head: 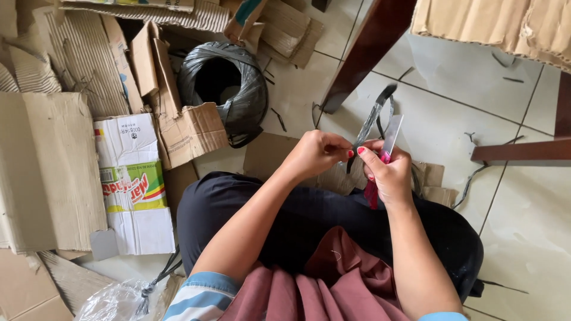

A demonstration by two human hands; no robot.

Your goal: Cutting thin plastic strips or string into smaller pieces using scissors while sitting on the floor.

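Over the person's lap, the left hand [315, 153] pinches a black plastic strap [370, 122] taut, fingers closed on its lower end, so the blade can meet it. Beside it, the right hand [388, 172] grips a red-handled utility knife [389, 138], blade up against the strap. Flattened cardboard [47, 172] litters the tiled floor [523, 232].

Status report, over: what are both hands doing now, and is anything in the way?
Left hand pinches black strap. Right hand grips red-handled cutter, blade beside strap. Nothing blocking; strap coil and flattened cardboard lie left.
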